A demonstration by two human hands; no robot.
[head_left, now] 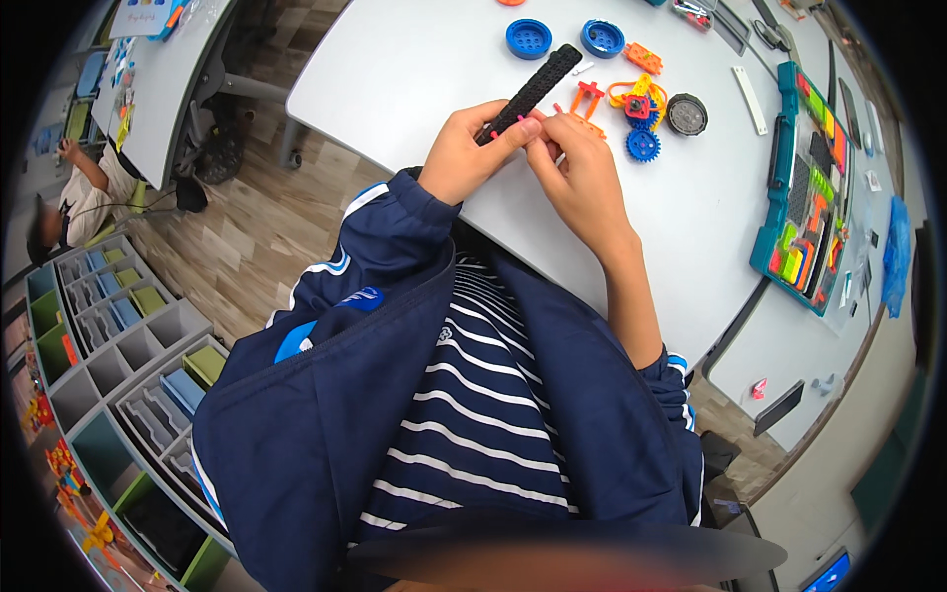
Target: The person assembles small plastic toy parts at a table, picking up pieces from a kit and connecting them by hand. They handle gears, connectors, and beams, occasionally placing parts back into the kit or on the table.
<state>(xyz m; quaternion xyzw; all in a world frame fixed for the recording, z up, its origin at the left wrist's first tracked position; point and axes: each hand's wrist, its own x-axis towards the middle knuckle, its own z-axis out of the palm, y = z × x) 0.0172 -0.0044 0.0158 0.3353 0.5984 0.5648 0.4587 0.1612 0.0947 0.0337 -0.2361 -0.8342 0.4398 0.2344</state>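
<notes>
My left hand [466, 153] grips a long black building beam [538, 87] by its near end, above the front edge of the white table. Small pink pegs [495, 135] show along the beam's side by my fingers. My right hand [582, 168] is closed in a pinch beside the beam, its thumb and forefinger meeting near the left thumb. A bit of pink shows at those fingers; most of what they pinch is hidden. Just past the hands lie an orange-red frame piece [588, 99], a blue gear [643, 146] and a grey-black wheel [687, 114].
Two blue wheels [529, 39] and an orange block [643, 57] lie farther back. A white strip [750, 100] sits to the right, before an open teal case [774, 217] of coloured parts. Storage bins [109, 375] stand at left; another person [84, 202] sits beyond them.
</notes>
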